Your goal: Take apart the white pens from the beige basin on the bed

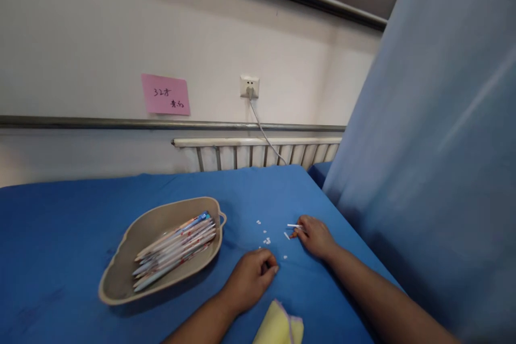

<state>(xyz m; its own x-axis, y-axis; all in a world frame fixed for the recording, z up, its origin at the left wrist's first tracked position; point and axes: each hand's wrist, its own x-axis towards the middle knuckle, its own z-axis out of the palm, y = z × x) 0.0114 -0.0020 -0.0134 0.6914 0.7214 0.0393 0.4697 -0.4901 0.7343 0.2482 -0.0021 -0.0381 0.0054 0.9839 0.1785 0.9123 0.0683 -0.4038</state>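
Observation:
My left hand (252,278) rests on the blue tablecloth (60,236) with its fingers curled into a loose fist; whether anything is inside is hidden. My right hand (315,236) lies further right and pinches a thin white stick (294,226) at its fingertips. A few tiny white bits (266,240) are scattered on the cloth between and beyond the two hands. To the left stands a beige leaf-shaped tray (121,274) holding several pens (175,250) laid side by side.
A yellow cloth (278,328) lies at the near edge by my left forearm. A light blue curtain (435,145) hangs along the right. Behind the table are a radiator (258,153), a wall socket with a cable (249,87) and a pink note (165,94).

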